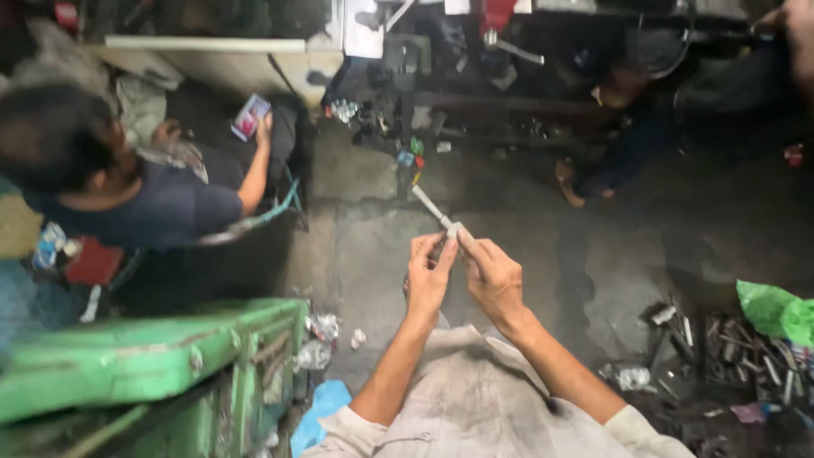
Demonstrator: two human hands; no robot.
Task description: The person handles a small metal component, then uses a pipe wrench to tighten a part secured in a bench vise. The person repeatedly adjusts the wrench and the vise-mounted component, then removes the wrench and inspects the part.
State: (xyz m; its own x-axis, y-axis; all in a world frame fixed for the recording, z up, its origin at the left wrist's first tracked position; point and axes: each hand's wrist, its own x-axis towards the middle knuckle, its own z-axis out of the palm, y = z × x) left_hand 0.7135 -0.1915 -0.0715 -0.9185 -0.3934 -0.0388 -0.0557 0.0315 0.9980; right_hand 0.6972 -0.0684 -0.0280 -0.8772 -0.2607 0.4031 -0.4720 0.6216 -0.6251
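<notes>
Both my hands are raised in front of me over a concrete floor (365,254). My left hand (426,276) and my right hand (490,273) pinch the near end of a slim metal rod-like tool (432,208) that points away and up to the left. A small pale piece sits at the fingertips where the rod meets my right hand. My fingers hide the lower end of the tool. Grey sleeves cover my upper arms.
A person in a dark shirt (170,208) sits at the left holding a phone (250,116). A green metal box (144,356) stands at lower left. Metal parts (729,352) and a green bag (776,309) lie at right. Another person's leg (593,174) is beyond.
</notes>
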